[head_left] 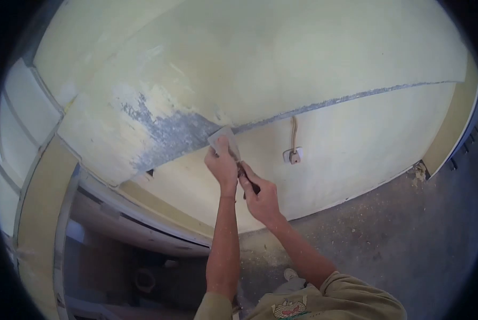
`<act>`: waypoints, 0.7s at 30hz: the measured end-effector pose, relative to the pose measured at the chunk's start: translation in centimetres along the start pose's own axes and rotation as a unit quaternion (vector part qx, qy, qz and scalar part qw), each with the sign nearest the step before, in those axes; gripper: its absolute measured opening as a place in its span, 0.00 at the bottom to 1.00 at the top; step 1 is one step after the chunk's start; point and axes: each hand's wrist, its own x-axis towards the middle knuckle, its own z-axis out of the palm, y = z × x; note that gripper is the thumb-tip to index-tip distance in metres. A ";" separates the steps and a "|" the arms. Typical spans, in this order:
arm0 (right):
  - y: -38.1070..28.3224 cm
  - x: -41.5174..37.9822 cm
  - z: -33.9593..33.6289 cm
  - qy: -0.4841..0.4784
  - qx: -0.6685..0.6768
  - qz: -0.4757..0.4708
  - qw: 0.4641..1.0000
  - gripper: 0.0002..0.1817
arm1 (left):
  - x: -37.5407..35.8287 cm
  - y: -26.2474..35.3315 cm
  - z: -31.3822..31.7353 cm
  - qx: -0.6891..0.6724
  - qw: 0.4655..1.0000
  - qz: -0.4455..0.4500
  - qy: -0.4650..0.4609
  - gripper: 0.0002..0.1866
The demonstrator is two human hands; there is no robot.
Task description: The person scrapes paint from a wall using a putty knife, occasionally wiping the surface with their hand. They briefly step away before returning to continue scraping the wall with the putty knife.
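Right grip: mine, closed round the dark handle of a scraper.
Left grip: just ahead and to the left of the right one, a digit laid along the blade, the others curled at its edge.
Scraper: between and ahead of my two grips, blade at the wall; I judge it light, the blade thin, stiff with a little spring, perhaps slick with dust.
Best hold: handle for control, flat of the blade for pressure; its edges may be sharp.
Grey patch: beyond the left grip, to its left, bare and rough-looking.
Grey strip: running off to the right beyond both grips.
Socket: right of my grips, on the lower wall, a cable above it.
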 end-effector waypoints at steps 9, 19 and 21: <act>-0.1 -0.1 -1.1 -0.020 -0.077 0.003 0.997 0.21 | -1.2 0.2 1.0 -0.055 0.998 -0.022 0.015 0.21; 0.2 0.0 2.5 0.010 -0.032 0.039 0.999 0.21 | 1.1 1.5 0.0 -0.064 0.997 -0.046 0.000 0.16; -0.7 1.2 3.0 0.000 -0.032 0.070 0.997 0.22 | 1.7 4.0 -0.1 -0.045 0.999 -0.013 0.001 0.16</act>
